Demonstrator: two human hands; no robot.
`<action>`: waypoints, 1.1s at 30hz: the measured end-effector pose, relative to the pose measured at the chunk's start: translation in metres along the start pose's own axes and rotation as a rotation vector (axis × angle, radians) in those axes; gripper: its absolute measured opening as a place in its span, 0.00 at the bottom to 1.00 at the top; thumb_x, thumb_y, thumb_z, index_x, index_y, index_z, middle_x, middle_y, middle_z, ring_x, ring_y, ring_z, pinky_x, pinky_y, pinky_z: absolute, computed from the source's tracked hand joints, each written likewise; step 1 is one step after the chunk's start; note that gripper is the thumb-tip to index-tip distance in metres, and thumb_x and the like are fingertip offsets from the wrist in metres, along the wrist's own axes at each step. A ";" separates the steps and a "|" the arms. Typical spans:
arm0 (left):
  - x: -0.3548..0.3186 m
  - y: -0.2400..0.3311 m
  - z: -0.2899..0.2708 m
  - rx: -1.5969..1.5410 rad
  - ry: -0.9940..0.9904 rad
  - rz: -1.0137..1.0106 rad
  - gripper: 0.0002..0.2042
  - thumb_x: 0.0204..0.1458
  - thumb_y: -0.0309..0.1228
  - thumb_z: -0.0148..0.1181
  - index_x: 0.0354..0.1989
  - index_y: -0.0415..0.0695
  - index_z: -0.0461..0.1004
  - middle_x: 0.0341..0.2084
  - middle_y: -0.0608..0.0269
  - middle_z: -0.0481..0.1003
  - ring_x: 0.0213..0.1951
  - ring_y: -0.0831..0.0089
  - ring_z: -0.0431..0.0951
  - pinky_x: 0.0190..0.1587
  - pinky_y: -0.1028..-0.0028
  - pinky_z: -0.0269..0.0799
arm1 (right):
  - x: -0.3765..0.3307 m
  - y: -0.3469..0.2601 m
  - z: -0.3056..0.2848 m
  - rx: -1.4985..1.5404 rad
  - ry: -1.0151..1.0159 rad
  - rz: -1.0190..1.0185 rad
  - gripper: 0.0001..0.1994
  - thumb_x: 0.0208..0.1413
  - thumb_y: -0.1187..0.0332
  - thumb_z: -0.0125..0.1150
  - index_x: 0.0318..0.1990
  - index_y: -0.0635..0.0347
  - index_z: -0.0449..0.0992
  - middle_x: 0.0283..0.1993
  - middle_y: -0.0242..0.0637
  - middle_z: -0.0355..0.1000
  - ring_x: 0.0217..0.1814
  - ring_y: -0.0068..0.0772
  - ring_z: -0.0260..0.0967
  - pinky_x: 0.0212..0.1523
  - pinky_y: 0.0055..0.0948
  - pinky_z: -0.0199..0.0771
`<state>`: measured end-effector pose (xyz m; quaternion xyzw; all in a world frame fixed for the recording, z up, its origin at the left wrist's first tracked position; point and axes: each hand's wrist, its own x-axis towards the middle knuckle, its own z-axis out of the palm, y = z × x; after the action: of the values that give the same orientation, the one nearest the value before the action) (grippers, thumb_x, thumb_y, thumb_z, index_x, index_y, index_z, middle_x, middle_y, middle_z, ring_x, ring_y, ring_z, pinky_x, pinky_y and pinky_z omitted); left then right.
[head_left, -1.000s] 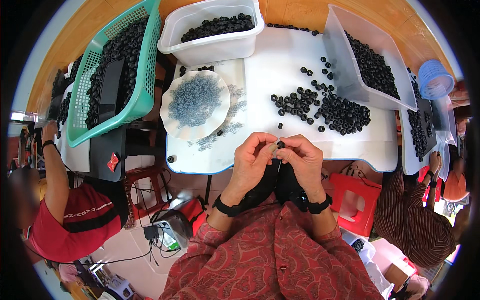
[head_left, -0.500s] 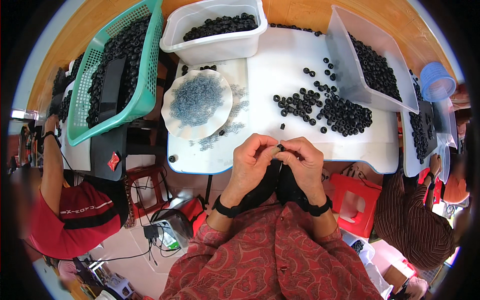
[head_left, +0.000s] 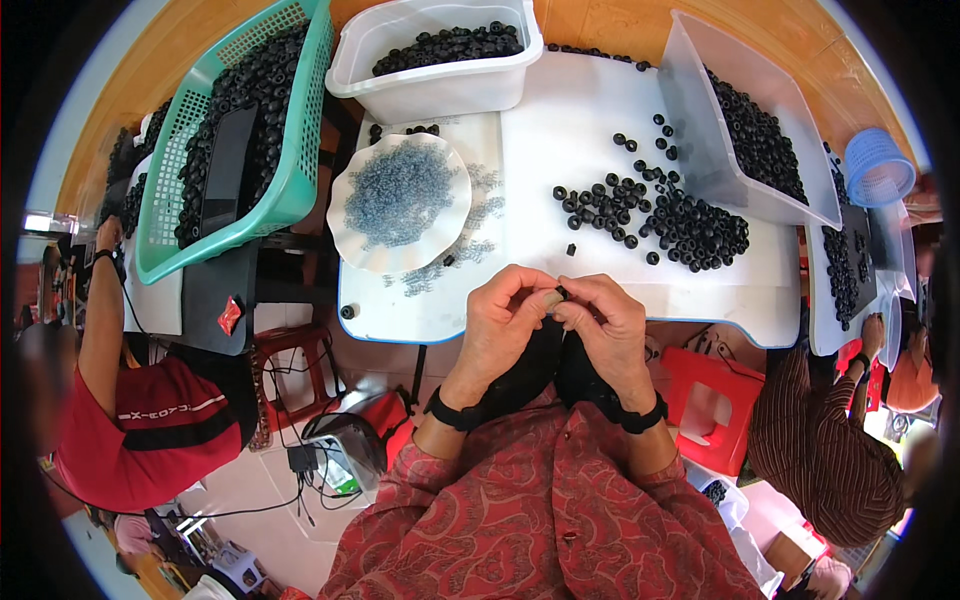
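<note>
My left hand (head_left: 503, 320) and my right hand (head_left: 604, 318) meet at the near edge of the white table (head_left: 560, 170). Their fingertips pinch one small black ring (head_left: 561, 293) between them, with a pale piece against it. Both wrists carry black bands. A loose pile of black rings (head_left: 668, 222) lies on the table just beyond my right hand. A white scalloped plate (head_left: 398, 200) of small clear bluish rings sits beyond my left hand, with several spilled beside it.
A white tub (head_left: 437, 62) of black rings stands at the back, a clear bin (head_left: 740, 130) of them at the right, a green basket (head_left: 235, 130) at the left. One person in red sits left, another in stripes right. A red stool (head_left: 712, 400) is below the table.
My hands have stayed together at the table edge, the fingers shifting slightly around the black ring. Nothing else moved.
</note>
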<state>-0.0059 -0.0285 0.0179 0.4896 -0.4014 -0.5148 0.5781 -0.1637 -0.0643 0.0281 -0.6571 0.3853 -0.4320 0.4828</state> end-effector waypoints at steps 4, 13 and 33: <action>0.002 0.001 -0.002 -0.095 -0.023 -0.064 0.04 0.58 0.24 0.61 0.40 0.38 0.76 0.28 0.67 0.78 0.27 0.85 0.74 0.28 0.84 0.70 | -0.001 -0.003 -0.001 0.076 -0.029 0.087 0.12 0.55 0.80 0.65 0.47 0.66 0.79 0.40 0.38 0.76 0.32 0.22 0.75 0.31 0.19 0.76; 0.005 -0.007 -0.007 -0.340 -0.089 -0.121 0.07 0.57 0.24 0.62 0.42 0.37 0.75 0.31 0.65 0.78 0.27 0.83 0.74 0.29 0.83 0.71 | 0.000 0.005 0.002 0.065 -0.013 -0.049 0.10 0.51 0.79 0.70 0.42 0.65 0.81 0.38 0.34 0.74 0.36 0.22 0.73 0.34 0.19 0.74; 0.000 -0.013 -0.008 -0.477 0.056 -0.190 0.10 0.61 0.24 0.56 0.48 0.33 0.76 0.38 0.52 0.80 0.36 0.71 0.82 0.38 0.73 0.84 | 0.003 0.002 0.007 -0.157 0.075 -0.106 0.10 0.54 0.77 0.67 0.44 0.63 0.80 0.39 0.37 0.72 0.32 0.25 0.70 0.30 0.23 0.70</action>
<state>-0.0006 -0.0269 0.0041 0.3889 -0.2048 -0.6330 0.6373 -0.1564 -0.0653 0.0252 -0.6958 0.4004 -0.4497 0.3916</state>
